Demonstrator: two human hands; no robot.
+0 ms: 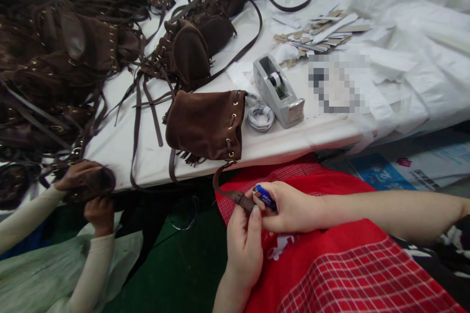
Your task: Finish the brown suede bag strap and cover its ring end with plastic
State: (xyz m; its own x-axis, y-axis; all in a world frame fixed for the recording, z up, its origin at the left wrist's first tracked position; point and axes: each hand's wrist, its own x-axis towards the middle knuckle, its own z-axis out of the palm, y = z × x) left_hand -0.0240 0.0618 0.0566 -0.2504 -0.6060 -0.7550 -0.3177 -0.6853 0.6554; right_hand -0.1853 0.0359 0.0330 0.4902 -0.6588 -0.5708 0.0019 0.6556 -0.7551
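My left hand [245, 244] pinches the buckle end of a dark brown strap [227, 194] over my lap. The strap runs up to a brown suede drawstring bag [205, 124], which lies on its side near the table's front edge with brass eyelets facing right. In my right hand [290, 205] is a blue lighter [266, 196], its metal top pointing up and left. The fingertips of my right hand are close to the strap end, and whether they touch it is hidden.
A grey tape dispenser [279, 90] and a coil of white cord [261, 117] stand right of the bag. Cardboard strips [330, 32] lie behind. More brown bags [189, 54] pile up left, where a co-worker's hands [99, 212] handle one. A red apron [330, 249] covers my lap.
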